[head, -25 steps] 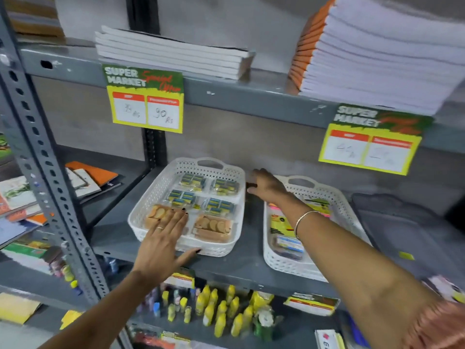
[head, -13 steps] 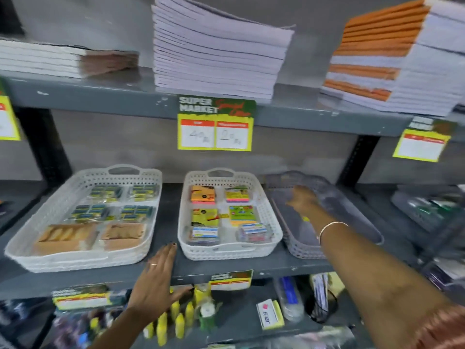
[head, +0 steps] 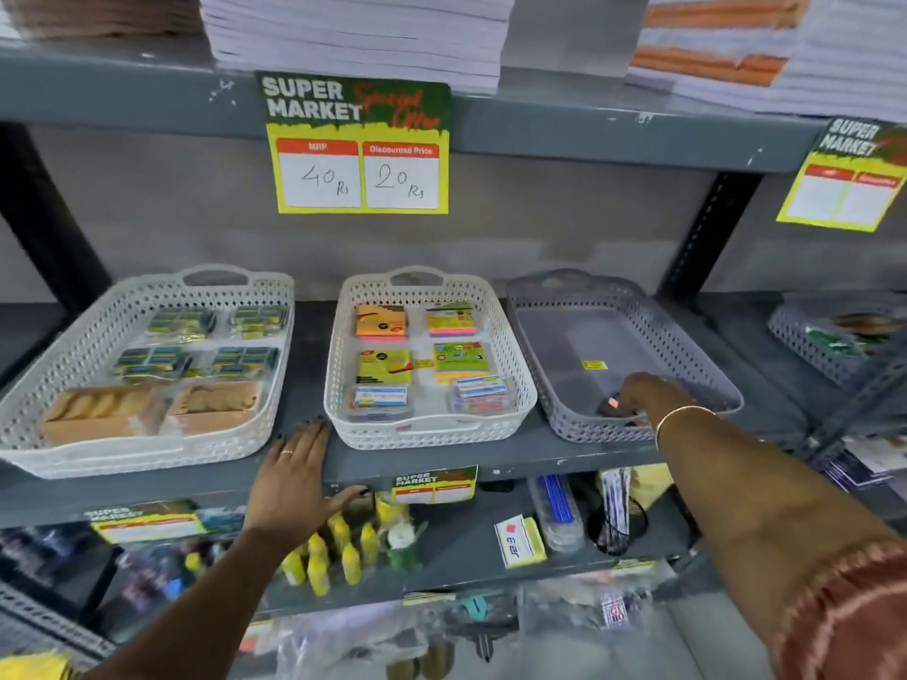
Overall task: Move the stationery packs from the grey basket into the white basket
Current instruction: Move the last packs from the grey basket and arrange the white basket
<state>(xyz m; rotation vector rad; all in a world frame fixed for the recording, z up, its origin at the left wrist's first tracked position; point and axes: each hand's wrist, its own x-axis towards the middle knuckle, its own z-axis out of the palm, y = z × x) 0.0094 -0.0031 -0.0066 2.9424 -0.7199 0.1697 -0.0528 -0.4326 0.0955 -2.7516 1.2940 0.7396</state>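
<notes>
On the middle shelf stands the grey basket [head: 672, 331], nearly bare except for a yellow sticker on its floor. My right hand [head: 644, 392] reaches into its near end, fingers curled over a small dark stationery pack [head: 610, 403] with a pink spot, most of it hidden under my fingers. Left of it, the white basket [head: 338, 370] holds several packs of coloured sticky notes and small boxed packs. My left hand [head: 294, 478] lies flat on the shelf's front edge, left of that basket, fingers apart and holding nothing.
A larger white basket [head: 147, 454] with eraser packs and tan packs stands at far left. Another grey basket [head: 805, 346] sits at far right. Paper stacks fill the shelf above, and price cards hang from its edge. Glue bottles and pens crowd the shelf below.
The view has swung right, bringing the grey basket to the fore. My right hand went from the white basket's far rim into the grey basket, then to its near end. My left hand dropped onto the shelf edge.
</notes>
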